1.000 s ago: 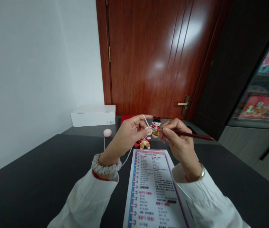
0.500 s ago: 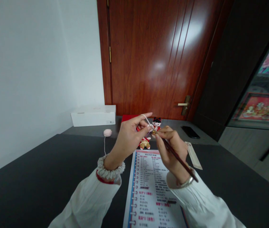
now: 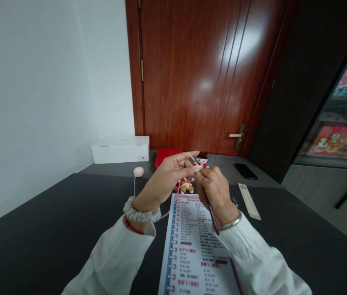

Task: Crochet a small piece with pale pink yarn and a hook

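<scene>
A small pale crochet piece (image 3: pixel 196 166) is pinched between the fingertips of the left hand (image 3: pixel 167 177), raised above the spiral-bound pattern sheet (image 3: pixel 196 246). A dark red crochet hook (image 3: pixel 213 215) is gripped in the closed right hand (image 3: pixel 215 189), tip at the piece. Pale yarn (image 3: pixel 173 205) is seen trailing beneath the left hand.

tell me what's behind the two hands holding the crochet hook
A small red-and-black crochet doll and a second doll stand behind the left hand and right hand; a flat red box lies farther back. The hands cover the dolls' middles.

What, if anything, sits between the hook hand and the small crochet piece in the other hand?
Nothing visible. The right hand with the crochet hook meets the pale crochet piece pinched in the left hand; the dolls stand behind them.
</scene>
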